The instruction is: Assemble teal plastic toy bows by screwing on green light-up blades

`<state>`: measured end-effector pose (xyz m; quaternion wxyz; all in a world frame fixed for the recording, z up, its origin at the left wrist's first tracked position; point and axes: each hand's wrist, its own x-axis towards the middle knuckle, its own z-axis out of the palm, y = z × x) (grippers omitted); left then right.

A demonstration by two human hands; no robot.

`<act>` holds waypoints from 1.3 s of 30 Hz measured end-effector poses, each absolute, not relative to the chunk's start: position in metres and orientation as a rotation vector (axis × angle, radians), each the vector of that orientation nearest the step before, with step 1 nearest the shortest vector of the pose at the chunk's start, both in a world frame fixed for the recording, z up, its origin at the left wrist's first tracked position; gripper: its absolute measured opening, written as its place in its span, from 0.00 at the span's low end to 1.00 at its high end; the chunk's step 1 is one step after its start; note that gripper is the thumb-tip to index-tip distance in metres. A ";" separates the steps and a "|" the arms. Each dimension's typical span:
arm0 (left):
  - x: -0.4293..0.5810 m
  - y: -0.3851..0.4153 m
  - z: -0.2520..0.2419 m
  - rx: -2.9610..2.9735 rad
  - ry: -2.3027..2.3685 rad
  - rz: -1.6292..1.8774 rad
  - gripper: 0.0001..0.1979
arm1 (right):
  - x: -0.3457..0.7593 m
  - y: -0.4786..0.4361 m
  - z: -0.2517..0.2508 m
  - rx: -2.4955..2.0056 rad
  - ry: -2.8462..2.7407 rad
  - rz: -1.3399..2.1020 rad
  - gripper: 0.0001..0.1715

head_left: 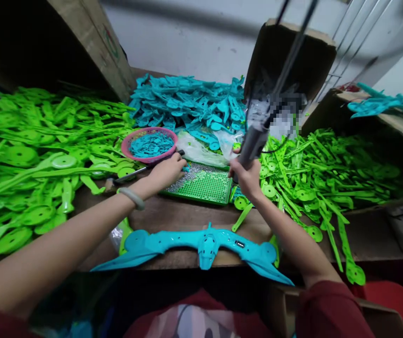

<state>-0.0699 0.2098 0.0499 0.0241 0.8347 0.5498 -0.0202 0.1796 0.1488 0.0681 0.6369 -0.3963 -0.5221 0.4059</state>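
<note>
My right hand is wrapped round a grey powered screwdriver that hangs tilted from above, beside the right end of a green perforated tray. Small silver screws are heaped on the tray's left and back part. Over that left end is my left hand, its fingers drawn together at a small blue plastic piece. In front of both hands a long blue wing-shaped plastic part lies along the table's near edge, its middle toward me.
A pink basket of small blue pieces stands behind my left hand, with a hammer nearby. Green plastic parts pile up at left and right. Blue parts are stacked behind. Cardboard boxes flank the table.
</note>
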 end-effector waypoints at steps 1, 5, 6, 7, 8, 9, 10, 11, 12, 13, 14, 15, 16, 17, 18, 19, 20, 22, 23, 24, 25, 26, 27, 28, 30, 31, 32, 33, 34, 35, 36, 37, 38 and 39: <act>-0.069 0.208 0.049 2.599 1.701 -0.074 0.13 | 0.169 0.161 0.064 -0.897 -1.187 0.924 0.19; -0.075 0.207 0.049 2.634 1.687 -0.094 0.12 | 0.147 0.189 0.043 -0.899 -1.197 0.907 0.21; -0.078 0.207 0.050 2.639 1.686 -0.091 0.12 | 0.145 0.192 0.037 -0.899 -1.201 0.899 0.21; -0.081 0.207 0.051 2.642 1.684 -0.089 0.13 | 0.145 0.194 0.033 -0.898 -1.200 0.891 0.21; -0.084 0.206 0.052 2.645 1.678 -0.088 0.13 | 0.146 0.196 0.030 -0.898 -1.195 0.881 0.21; -0.086 0.203 0.053 2.648 1.668 -0.088 0.14 | 0.146 0.198 0.027 -0.899 -1.187 0.870 0.20; -0.087 0.199 0.054 2.653 1.650 -0.091 0.14 | 0.147 0.200 0.026 -0.900 -1.180 0.861 0.20; -0.087 0.194 0.054 2.659 1.626 -0.096 0.15 | 0.148 0.202 0.024 -0.901 -1.173 0.852 0.19; -0.085 0.188 0.053 2.669 1.595 -0.099 0.16 | 0.148 0.204 0.023 -0.902 -1.170 0.848 0.19; -0.082 0.180 0.053 2.682 1.557 -0.102 0.17 | 0.147 0.207 0.023 -0.904 -1.168 0.845 0.19; -0.079 0.173 0.052 2.697 1.516 -0.103 0.18 | 0.147 0.209 0.022 -0.906 -1.168 0.845 0.19; -0.075 0.166 0.051 2.712 1.476 -0.105 0.18 | 0.146 0.211 0.021 -0.910 -1.170 0.846 0.19; -0.071 0.160 0.050 2.725 1.440 -0.105 0.19 | 0.145 0.212 0.020 -0.914 -1.172 0.848 0.19; -0.068 0.156 0.050 2.734 1.411 -0.104 0.18 | 0.144 0.213 0.019 -0.918 -1.174 0.852 0.19; -0.065 0.155 0.049 2.738 1.391 -0.104 0.18 | 0.144 0.213 0.019 -0.922 -1.174 0.855 0.20; -0.063 0.155 0.048 2.736 1.376 -0.104 0.17 | 0.143 0.213 0.019 -0.926 -1.174 0.858 0.20; -0.061 0.158 0.048 2.730 1.360 -0.107 0.17 | 0.143 0.213 0.018 -0.928 -1.174 0.860 0.21; -0.061 0.168 0.047 2.714 1.288 -0.126 0.16 | 0.143 0.212 0.018 -0.915 -1.169 0.861 0.21; -0.062 0.173 0.046 2.704 1.232 -0.141 0.15 | 0.143 0.212 0.018 -0.904 -1.167 0.860 0.21; -0.064 0.178 0.046 2.694 1.172 -0.158 0.14 | 0.143 0.213 0.017 -0.892 -1.168 0.861 0.21; -0.066 0.183 0.046 2.686 1.117 -0.176 0.13 | 0.143 0.213 0.016 -0.882 -1.169 0.861 0.20; -0.068 0.187 0.046 2.666 1.080 -0.192 0.12 | 0.143 0.214 0.015 -0.879 -1.171 0.860 0.20; -0.071 0.191 0.046 2.636 1.056 -0.207 0.11 | 0.143 0.214 0.014 -0.886 -1.172 0.856 0.20; -0.073 0.194 0.046 2.599 1.042 -0.220 0.11 | 0.142 0.215 0.013 -0.902 -1.173 0.853 0.20; -0.076 0.198 0.045 2.518 1.010 -0.245 0.10 | 0.141 0.215 0.011 -0.945 -1.165 0.837 0.20; -0.076 0.200 0.044 2.484 0.988 -0.255 0.09 | 0.141 0.216 0.010 -0.964 -1.161 0.829 0.21; -0.076 0.202 0.043 2.461 0.964 -0.265 0.07 | 0.140 0.216 0.010 -0.975 -1.159 0.824 0.21; -0.076 0.204 0.043 2.452 0.945 -0.271 0.06 | 0.140 0.216 0.010 -0.976 -1.159 0.822 0.22; -0.075 0.205 0.042 2.444 0.935 -0.272 0.06 | 0.140 0.216 0.009 -0.969 -1.164 0.826 0.22; -0.075 0.207 0.042 2.442 0.933 -0.270 0.06 | 0.141 0.216 0.009 -0.957 -1.171 0.832 0.22; -0.076 0.208 0.042 2.446 0.940 -0.265 0.05 | 0.141 0.217 0.008 -0.948 -1.180 0.838 0.23; -0.077 0.208 0.043 2.456 0.953 -0.257 0.05 | 0.142 0.218 0.007 -0.945 -1.189 0.839 0.23; -0.077 0.207 0.044 2.471 0.972 -0.248 0.04 | 0.142 0.219 0.007 -0.953 -1.198 0.835 0.23; -0.077 0.204 0.045 2.491 0.995 -0.236 0.04 | 0.143 0.220 0.006 -0.970 -1.205 0.827 0.22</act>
